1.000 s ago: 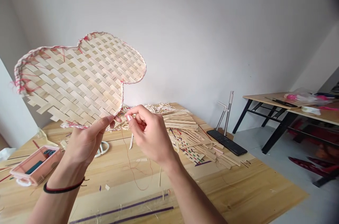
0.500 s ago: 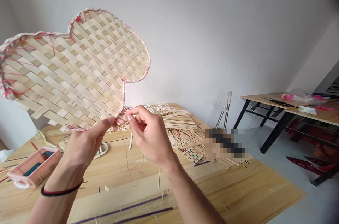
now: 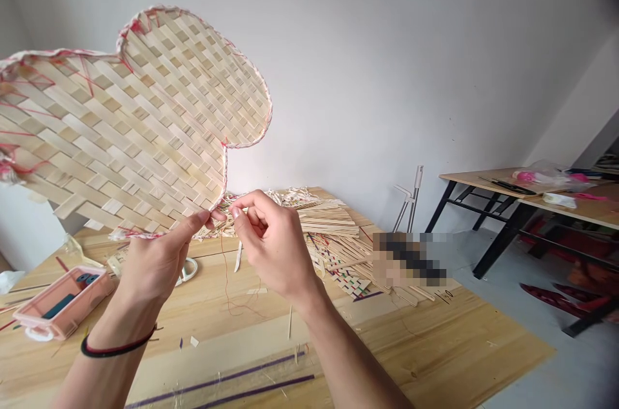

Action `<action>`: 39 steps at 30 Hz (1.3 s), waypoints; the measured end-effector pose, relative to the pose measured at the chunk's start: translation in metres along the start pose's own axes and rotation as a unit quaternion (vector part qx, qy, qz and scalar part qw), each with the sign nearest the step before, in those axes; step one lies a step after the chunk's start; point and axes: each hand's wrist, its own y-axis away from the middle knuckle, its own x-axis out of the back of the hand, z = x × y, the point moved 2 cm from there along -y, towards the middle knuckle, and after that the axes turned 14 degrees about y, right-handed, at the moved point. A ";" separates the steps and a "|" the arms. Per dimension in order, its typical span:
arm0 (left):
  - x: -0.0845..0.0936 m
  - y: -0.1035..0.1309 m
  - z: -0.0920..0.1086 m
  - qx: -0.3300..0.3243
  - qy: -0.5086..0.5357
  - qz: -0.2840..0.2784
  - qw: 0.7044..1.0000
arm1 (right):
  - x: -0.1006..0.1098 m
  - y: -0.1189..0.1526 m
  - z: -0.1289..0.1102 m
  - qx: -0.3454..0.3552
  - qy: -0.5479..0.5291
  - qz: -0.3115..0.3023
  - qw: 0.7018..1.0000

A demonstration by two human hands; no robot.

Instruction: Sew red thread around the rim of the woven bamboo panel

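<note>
A woven bamboo-strip piece point(image 3: 159, 112) with rounded lobes is held up at the left, its edge bound with a pale braid and red stitching. My left hand point(image 3: 162, 254) pinches its lower edge between thumb and fingers. Close beside it, my right hand point(image 3: 271, 241) is closed in a pinch near the braided edge; what sits between its fingertips is too small to make out. Red thread point(image 3: 225, 280) hangs from the edge between the hands and trails onto the table.
On the wooden table point(image 3: 387, 357) stand a pink basket point(image 3: 62, 306) with blue items, scissors handles point(image 3: 189, 270), and a heap of bamboo strips point(image 3: 329, 219). Purple strips point(image 3: 251, 389) lie near the front. A second table point(image 3: 483, 180) is at the right.
The woven piece has shifted slightly left and up. Both hands keep nearly the same place and grip. The hanging thread has changed shape.
</note>
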 end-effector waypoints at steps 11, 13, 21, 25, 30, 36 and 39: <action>0.017 -0.006 -0.012 -0.050 -0.104 -0.014 0.993 | -0.004 0.001 0.002 -0.025 -0.021 -0.009 0.999; 0.016 -0.005 -0.012 -0.070 -0.115 -0.019 0.991 | -0.005 0.001 0.003 -0.036 -0.026 -0.013 0.999; -0.001 0.005 0.001 -0.100 -0.144 -0.002 0.984 | -0.009 0.001 0.003 -0.067 -0.034 -0.012 0.997; -0.008 0.008 0.004 -0.116 -0.155 -0.003 0.981 | -0.011 0.000 0.006 -0.075 -0.036 -0.008 0.997; -0.010 0.009 0.004 -0.105 -0.178 0.014 0.978 | -0.014 -0.001 0.007 -0.077 -0.032 -0.003 0.996; -0.015 0.008 0.007 -0.099 -0.178 0.007 0.979 | -0.019 -0.001 0.012 -0.072 -0.012 -0.003 0.997; -0.015 0.007 0.007 -0.102 -0.169 0.002 0.980 | -0.022 -0.002 0.014 -0.056 0.000 0.002 0.998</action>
